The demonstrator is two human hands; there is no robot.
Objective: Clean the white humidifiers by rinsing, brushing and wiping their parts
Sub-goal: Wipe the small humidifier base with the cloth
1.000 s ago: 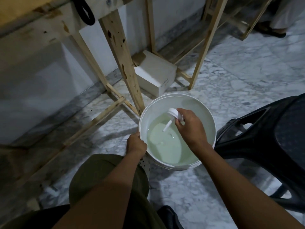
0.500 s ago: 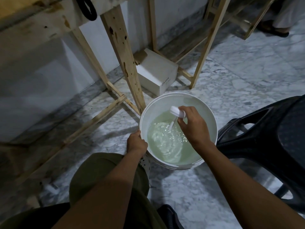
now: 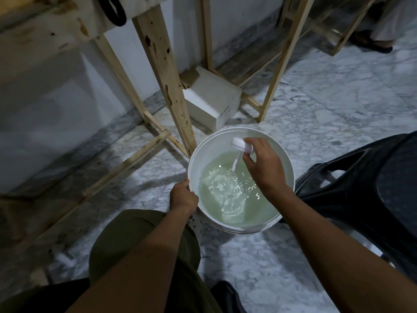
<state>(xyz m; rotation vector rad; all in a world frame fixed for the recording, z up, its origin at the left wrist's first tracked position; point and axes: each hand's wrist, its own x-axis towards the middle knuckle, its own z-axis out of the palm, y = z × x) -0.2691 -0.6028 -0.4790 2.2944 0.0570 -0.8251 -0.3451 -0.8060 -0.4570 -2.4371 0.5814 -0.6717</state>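
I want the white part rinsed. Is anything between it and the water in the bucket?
Nothing visible. The right hand holds the part over the open bucket, stem pointing down at the water. The left hand grips the bucket's left rim, clear of that path.

Left forearm (image 3: 135, 274), right forearm (image 3: 327, 245) — 2 bare. Olive-green trousers (image 3: 117, 240) cover 1 knee, lower centre-left.

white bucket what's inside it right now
The white bucket holds pale greenish, rippling water. The right hand holds a white humidifier part over it, thin stem pointing down. That hand and wrist hide some of the water.
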